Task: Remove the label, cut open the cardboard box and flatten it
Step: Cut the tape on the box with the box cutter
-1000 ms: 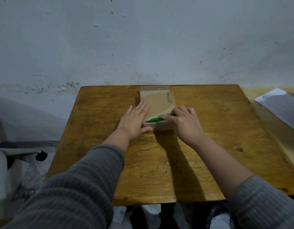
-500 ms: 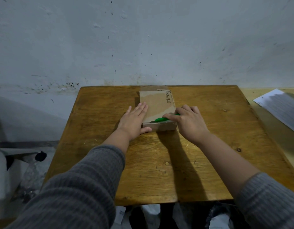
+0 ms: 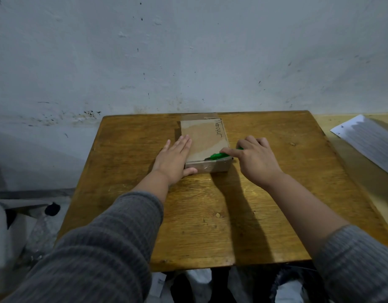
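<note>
Knife (image 3: 220,155) on the move: the green cutter has slid from the middle of the box's near top edge out toward its right corner over the last second, and the right hand (image 3: 257,159), closed around the handle, has travelled right with it. Box (image 3: 205,142) sits mid-frame at the far centre of the wooden table (image 3: 210,211), handwriting along its right side. Left hand (image 3: 174,159) lies open and flat, palm pressing the box's left edge, thumb on the taped front. Reads to me like the near seam is almost slit; flattening hasn't begun.
</note>
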A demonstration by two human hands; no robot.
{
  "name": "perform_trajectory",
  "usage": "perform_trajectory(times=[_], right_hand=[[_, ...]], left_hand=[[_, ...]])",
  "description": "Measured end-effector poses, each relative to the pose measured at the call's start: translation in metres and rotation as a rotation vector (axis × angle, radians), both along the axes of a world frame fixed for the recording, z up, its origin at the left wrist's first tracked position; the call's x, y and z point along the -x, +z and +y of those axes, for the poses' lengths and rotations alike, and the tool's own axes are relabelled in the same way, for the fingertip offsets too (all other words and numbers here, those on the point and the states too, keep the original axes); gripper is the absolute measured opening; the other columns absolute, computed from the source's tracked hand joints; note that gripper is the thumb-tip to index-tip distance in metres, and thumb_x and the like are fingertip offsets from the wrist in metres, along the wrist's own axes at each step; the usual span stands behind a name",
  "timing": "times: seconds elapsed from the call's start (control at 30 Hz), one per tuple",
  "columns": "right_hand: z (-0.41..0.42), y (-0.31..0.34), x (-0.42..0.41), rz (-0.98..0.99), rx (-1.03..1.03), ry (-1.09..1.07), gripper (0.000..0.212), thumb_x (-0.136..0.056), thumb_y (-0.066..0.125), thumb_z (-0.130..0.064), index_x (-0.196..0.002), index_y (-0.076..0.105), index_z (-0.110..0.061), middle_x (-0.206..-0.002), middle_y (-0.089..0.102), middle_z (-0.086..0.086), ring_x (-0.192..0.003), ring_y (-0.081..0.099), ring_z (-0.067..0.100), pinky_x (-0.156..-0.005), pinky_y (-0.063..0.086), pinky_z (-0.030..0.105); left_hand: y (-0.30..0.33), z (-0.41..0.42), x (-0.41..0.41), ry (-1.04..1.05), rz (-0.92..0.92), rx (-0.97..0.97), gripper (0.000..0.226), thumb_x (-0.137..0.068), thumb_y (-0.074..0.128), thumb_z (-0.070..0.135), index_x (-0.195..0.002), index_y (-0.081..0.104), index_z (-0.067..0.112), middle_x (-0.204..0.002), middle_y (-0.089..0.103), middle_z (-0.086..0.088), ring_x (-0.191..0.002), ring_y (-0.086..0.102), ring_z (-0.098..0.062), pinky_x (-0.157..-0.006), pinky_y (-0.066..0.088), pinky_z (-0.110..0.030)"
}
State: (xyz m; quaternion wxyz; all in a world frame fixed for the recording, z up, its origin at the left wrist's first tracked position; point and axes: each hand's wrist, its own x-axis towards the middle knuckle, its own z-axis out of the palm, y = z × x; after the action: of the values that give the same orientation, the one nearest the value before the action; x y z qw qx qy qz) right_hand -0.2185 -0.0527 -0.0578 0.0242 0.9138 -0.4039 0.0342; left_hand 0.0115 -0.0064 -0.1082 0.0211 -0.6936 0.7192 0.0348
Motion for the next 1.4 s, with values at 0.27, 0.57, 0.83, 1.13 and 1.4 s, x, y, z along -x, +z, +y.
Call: perform_trajectory(times=[0.27, 0.57, 0.83, 1.13, 1.4], right_hand=[[-0.001, -0.001, -0.002, -0.007, -0.004, 0.021, 0.046, -0.091, 0.049, -0.02, -0.135, 0.047, -0.035, -0.108, 0.058, 0.003, -0.103, 0.045, 0.024, -0.087, 0.029, 0.04], [-0.012, -0.008, 0.038, -0.028, 0.035, -0.065, 0.048, -0.091, 0.041, -0.01, -0.131, 0.051, -0.034, -0.099, 0.058, 0.001, -0.096, 0.046, 0.021, -0.082, 0.027, 0.035], [-0.019, -0.004, 0.085, 0.024, -0.006, -0.203, 0.042, -0.091, 0.041, -0.023, -0.128, 0.054, -0.037, -0.101, 0.058, -0.001, -0.099, 0.047, 0.022, -0.083, 0.027, 0.036], [-0.03, -0.016, 0.072, -0.675, -0.616, -0.742, 0.044, -0.096, 0.046, -0.012, -0.132, 0.05, -0.036, -0.115, 0.065, 0.003, -0.078, 0.058, 0.012, -0.062, 0.047, 0.026], [-0.064, -0.033, 0.066, -0.973, -0.913, -1.064, 0.052, -0.095, 0.043, -0.003, -0.139, 0.043, -0.031, -0.142, 0.046, 0.007, -0.121, 0.049, 0.026, -0.09, 0.043, 0.035]], left_hand=[[0.005, -0.025, 0.022, -0.083, 0.074, -0.071, 0.107, -0.082, 0.053, 0.066, -0.151, -0.008, 0.013, -0.16, -0.011, -0.005, -0.147, -0.01, -0.018, -0.118, -0.006, -0.042], [-0.003, -0.028, 0.023, -0.107, 0.046, -0.05, 0.103, -0.083, 0.05, 0.065, -0.151, -0.007, 0.011, -0.161, -0.009, -0.006, -0.147, -0.007, -0.019, -0.12, -0.002, -0.042], [-0.003, -0.029, 0.022, -0.089, 0.054, -0.049, 0.104, -0.083, 0.049, 0.068, -0.152, -0.006, 0.013, -0.161, -0.009, -0.004, -0.147, -0.006, -0.017, -0.119, -0.003, -0.041], [-0.001, -0.042, 0.038, -0.05, 0.134, -0.036, 0.116, -0.069, 0.03, 0.089, -0.152, 0.001, 0.014, -0.162, -0.003, -0.002, -0.148, -0.004, -0.016, -0.12, -0.002, -0.045], [-0.011, -0.048, 0.045, -0.065, 0.054, 0.02, 0.113, -0.07, 0.017, 0.089, -0.152, -0.004, 0.016, -0.161, -0.007, -0.001, -0.147, -0.008, -0.014, -0.119, -0.001, -0.048]])
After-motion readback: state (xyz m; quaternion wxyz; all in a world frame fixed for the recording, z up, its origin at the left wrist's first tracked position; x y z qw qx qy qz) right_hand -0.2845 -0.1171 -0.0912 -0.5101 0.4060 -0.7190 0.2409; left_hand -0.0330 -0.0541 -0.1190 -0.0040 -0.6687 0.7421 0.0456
